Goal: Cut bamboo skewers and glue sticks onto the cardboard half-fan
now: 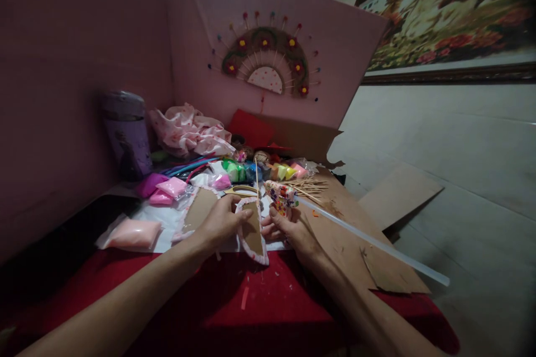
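My left hand [228, 217] grips a half-moon cardboard piece [252, 232] whose rim is wrapped in pale pink fabric. The cardboard's straight edge faces right, and a thin wooden stick [257, 175] rises from near its upper end. In my right hand [291, 231] is a glue gun [281, 194] with a colourful flower pattern, close to the straight edge. A long translucent glue stick [377, 242] runs out behind it to the right. Its nozzle cannot be made out clearly. Left of my left hand lies another fabric-edged cardboard piece [200, 212].
Bags of coloured clay [136, 232], wooden sticks [307, 185], scissors [239, 192] and crumpled pink fabric [188, 131] crowd the table. A purple tumbler [128, 142] stands left. Cardboard [355, 245] covers the right side over a red cloth [188, 295]. A decorated fan [266, 56] hangs on the pink board behind.
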`<state>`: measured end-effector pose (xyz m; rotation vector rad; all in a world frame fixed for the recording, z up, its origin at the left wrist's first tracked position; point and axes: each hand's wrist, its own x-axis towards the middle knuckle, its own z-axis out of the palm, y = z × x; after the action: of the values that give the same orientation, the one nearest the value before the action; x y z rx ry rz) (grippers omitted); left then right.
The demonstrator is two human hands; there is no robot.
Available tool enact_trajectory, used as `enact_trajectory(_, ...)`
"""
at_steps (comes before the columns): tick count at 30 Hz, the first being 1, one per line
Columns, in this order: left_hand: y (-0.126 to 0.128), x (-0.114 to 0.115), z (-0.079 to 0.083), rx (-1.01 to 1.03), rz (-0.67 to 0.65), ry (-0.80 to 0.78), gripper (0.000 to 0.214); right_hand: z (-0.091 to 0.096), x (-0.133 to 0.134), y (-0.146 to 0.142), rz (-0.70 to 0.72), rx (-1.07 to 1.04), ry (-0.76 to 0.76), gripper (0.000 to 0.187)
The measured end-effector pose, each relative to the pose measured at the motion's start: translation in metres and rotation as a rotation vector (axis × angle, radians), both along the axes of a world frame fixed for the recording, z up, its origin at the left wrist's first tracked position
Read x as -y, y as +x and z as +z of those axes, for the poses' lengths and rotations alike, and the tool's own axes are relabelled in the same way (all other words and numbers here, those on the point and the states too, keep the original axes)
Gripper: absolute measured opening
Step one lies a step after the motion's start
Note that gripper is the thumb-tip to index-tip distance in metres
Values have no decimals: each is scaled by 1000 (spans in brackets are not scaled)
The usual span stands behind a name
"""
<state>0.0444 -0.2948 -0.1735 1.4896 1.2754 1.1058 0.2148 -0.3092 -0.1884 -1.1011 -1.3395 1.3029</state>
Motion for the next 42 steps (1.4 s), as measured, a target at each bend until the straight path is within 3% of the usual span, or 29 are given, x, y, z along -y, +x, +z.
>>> enact_trajectory(4,1,3,5,117,-53,-191,21,4,4,2,-39,88,115,49)
enact_trajectory(8,0,7,14,114,12,-1,26,8,8,8,-98,109,220,44)
enact_trajectory(13,0,12,24,30,30,133,25,8,11,11,-15,170,151,49)
enact_trajectory(18,-1,12,22,9,33,161,24,12,11,13,-80,179,116,56)
enact_trajectory(27,-2,14,21,-157,83,260,22,16,13,15,-57,150,110,54)
enact_trajectory(42,-1,15,21,-186,81,294,22,17,17,14,-63,133,57,54)
